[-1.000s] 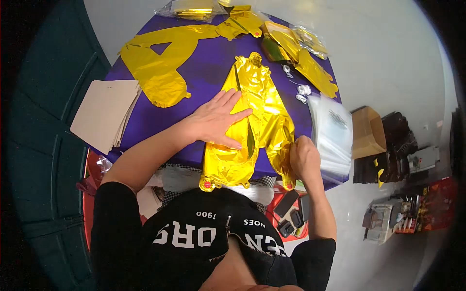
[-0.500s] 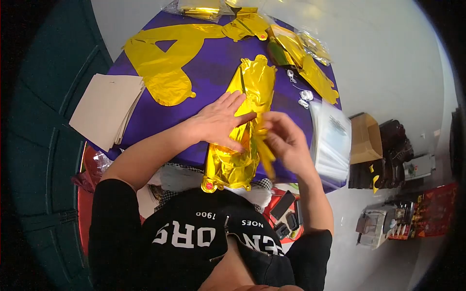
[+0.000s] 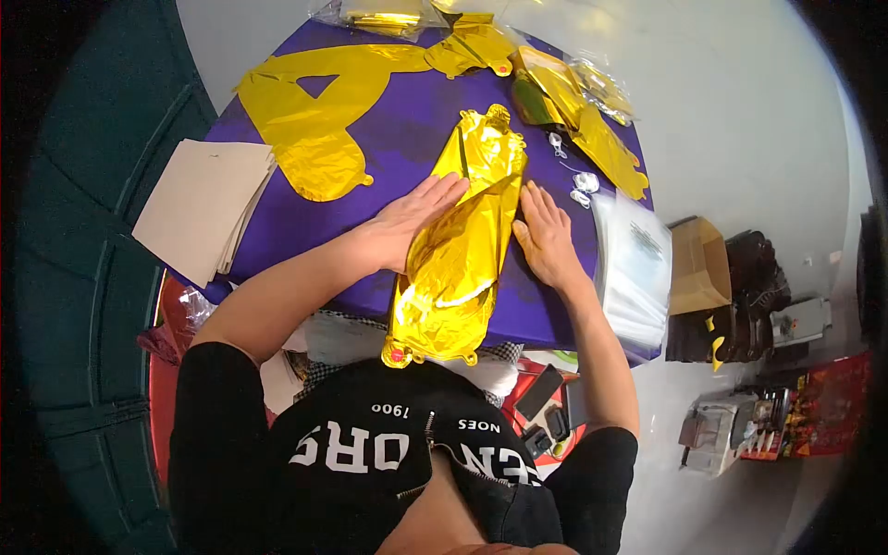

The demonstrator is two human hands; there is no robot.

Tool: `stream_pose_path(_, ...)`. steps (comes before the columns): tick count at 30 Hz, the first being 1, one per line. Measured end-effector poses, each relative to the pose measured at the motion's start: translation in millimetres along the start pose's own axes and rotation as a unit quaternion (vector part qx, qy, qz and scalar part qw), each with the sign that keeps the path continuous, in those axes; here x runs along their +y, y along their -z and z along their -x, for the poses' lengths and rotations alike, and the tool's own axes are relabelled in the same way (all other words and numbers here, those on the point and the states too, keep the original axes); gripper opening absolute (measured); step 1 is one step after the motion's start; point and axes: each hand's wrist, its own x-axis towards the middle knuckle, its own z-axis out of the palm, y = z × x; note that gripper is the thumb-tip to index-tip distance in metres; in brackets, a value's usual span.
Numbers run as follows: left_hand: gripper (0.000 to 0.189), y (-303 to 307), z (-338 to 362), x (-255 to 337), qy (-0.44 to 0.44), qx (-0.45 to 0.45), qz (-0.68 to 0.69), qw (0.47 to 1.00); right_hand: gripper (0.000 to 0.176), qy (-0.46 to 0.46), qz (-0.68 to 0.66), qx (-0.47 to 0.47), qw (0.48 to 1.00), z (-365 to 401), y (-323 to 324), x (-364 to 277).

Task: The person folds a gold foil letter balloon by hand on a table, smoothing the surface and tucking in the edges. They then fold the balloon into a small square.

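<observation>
A gold foil balloon [image 3: 462, 250], flat and folded lengthwise, lies on the purple tabletop [image 3: 407, 129] in front of me. Its near end hangs slightly past the table's front edge, with a small red spot on the corner tab. My left hand [image 3: 407, 217] rests with outstretched fingers on the balloon's left edge. Along the right edge, my right hand [image 3: 549, 236] lies with its fingers extended, the fingertips at the foil's side. Neither hand grips anything.
A large flat gold foil balloon [image 3: 310, 125] lies at the far left, more gold foil [image 3: 472, 46] at the back. Pale cards [image 3: 203, 208] sit at the left edge. White string [image 3: 585, 182] and clear plastic bags [image 3: 634, 259] are on the right. An open cardboard box [image 3: 698, 264] stands beyond the table.
My right hand has let go of the loose foil strip and moved to the balloon's right side. That strip now lies folded over the balloon. My left hand has shifted slightly left.
</observation>
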Motion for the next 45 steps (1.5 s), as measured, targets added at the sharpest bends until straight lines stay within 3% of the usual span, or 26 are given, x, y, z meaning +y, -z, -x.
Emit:
stream_pose_path(12,0.097,2.0,-1.5,1.1,-0.013,-0.016,-0.040,0.999,0.058,0.088,0.036,-0.040,0.995,-5.3,0.8,-4.3)
stream_pose_path(22,0.093,7.1,-2.0,4.5,-0.009,-0.043,-0.062,0.997,0.067,0.125,0.011,-0.070,0.990,28.7,16.1,-48.9)
stream_pose_path(30,0.097,5.9,-0.5,5.1,-0.002,-0.016,-0.015,1.000,0.059,0.135,0.019,-0.105,0.985,35.8,28.1,-64.0)
stream_pose_path(36,0.099,21.8,-6.6,7.8,0.009,-0.074,0.020,0.997,0.056,0.131,0.013,-0.110,0.985,36.3,25.9,-62.8)
stream_pose_path(39,0.092,27.5,-8.2,-9.5,0.025,-0.072,0.129,0.989,0.055,0.130,0.007,-0.104,0.986,37.2,26.0,-62.6)
stream_pose_path(40,0.068,31.1,-7.9,-10.1,0.031,0.001,0.179,0.983,0.055,0.131,0.008,-0.101,0.986,37.3,25.5,-62.1)
stream_pose_path(44,0.051,56.6,5.7,-12.0,0.044,0.054,0.164,0.984,0.052,0.129,0.006,-0.109,0.986,37.5,26.4,-62.1)
stream_pose_path(45,0.049,58.2,10.5,-9.4,0.041,0.032,0.150,0.987,0.052,0.131,0.005,-0.106,0.986,37.8,25.3,-61.4)
